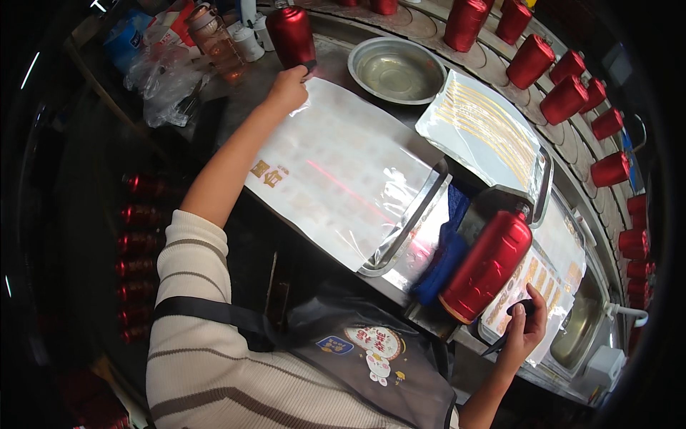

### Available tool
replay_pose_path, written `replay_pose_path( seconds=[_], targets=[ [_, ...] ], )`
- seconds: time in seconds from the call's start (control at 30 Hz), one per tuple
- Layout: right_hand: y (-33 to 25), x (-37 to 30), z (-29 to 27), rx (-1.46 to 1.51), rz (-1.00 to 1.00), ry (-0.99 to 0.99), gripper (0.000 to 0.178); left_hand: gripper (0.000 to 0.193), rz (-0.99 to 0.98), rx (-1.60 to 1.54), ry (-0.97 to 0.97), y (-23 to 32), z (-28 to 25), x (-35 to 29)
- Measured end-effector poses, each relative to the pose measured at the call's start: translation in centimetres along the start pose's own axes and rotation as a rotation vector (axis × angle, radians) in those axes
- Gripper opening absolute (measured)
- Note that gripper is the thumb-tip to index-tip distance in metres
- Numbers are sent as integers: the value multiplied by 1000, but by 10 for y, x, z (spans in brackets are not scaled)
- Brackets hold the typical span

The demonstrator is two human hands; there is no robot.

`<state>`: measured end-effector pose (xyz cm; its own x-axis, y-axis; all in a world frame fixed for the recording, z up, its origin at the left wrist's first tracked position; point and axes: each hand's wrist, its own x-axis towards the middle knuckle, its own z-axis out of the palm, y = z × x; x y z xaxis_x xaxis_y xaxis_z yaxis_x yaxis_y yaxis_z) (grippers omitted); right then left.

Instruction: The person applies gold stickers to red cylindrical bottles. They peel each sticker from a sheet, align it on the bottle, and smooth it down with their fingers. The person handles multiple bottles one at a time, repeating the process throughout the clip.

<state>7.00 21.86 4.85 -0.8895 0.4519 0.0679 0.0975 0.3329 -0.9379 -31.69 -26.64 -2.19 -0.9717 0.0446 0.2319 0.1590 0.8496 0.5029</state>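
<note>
My left hand (289,89) is closed at the far left corner of a large white decal sheet (336,154), pinching its edge. A black cover shows at one fingertip. The sheet has gold print at its near left and lies over a metal tray (404,247). At the right, my right hand (525,327) is curled around a thin dark pointed tool (493,348), whose exact kind I cannot make out. Black also shows at its fingertips. Beside that hand a shiny red bottle (489,264) lies tilted, next to a blue cloth (444,250). Sheets with orange-gold decals (539,279) lie behind the hand.
A metal basin (396,70) stands beyond the white sheet, beside a tray with a yellow-striped sheet (486,125). One red bottle (291,36) stands by my left hand. More red bottles (564,100) line a curved conveyor (493,68). A sink (575,329) is at the right.
</note>
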Motion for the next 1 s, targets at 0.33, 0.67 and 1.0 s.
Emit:
replay_pose_path(
  seconds=[0.33,0.67,1.0],
  targets=[
    [-7,10,5,-20,51,29,36,40,37,-316,-623,130,-54,-172],
    [-16,-6,12,-17,-34,-16,39,27,341,-250,-818,163,-42,-210],
    [-55,-48,42,54,-117,-217,35,18,167,-339,-889,161,-37,-212]
  ],
)
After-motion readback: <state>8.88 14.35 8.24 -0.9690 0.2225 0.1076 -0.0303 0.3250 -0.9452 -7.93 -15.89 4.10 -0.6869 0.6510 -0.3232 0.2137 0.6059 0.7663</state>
